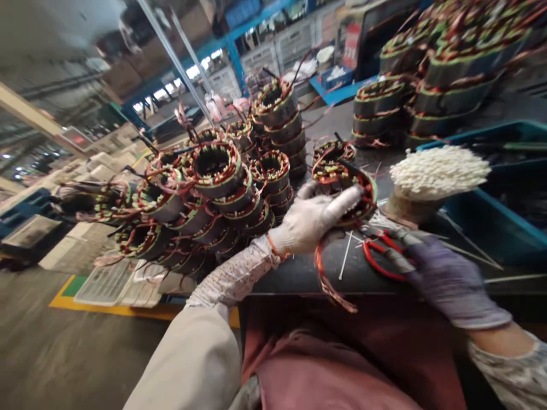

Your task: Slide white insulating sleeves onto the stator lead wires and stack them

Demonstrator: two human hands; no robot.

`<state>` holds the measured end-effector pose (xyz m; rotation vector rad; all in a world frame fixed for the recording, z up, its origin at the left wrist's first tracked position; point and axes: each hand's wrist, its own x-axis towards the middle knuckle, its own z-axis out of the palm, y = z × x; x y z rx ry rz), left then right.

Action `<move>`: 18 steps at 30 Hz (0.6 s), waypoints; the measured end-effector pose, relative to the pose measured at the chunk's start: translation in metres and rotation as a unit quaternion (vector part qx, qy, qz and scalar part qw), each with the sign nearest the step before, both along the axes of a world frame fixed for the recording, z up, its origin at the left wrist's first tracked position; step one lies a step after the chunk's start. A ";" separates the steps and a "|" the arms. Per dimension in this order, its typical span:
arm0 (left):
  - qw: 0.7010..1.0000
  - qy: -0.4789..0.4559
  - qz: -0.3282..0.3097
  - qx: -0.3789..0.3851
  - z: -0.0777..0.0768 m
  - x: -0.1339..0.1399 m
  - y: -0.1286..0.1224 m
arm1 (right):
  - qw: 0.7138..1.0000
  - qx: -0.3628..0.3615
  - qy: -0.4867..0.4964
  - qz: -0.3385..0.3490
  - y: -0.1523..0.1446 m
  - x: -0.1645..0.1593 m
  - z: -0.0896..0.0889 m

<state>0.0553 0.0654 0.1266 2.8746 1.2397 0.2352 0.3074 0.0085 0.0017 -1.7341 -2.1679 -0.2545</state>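
Observation:
In a white glove, my left hand grips a motor stator wound with copper wire, its fingers over the near rim. A bunch of orange-red lead wires hangs from this stator past the bench edge. My right hand, in a purple-grey glove, is closed around red-handled scissors just right of the stator. Blur hides the blades and the exact fingertip hold. Thin white cable ties lie on the bench below the stator.
Stacked stators crowd the bench on the left, with more stacks at the back right. A thick bundle of white cable ties stands upright beside a teal bin. Light plastic trays lie low at the left.

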 end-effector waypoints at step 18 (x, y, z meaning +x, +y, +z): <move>0.804 -0.401 0.347 -0.269 -0.105 -0.074 -0.080 | 0.898 -0.244 0.360 0.066 0.007 -0.076 -0.001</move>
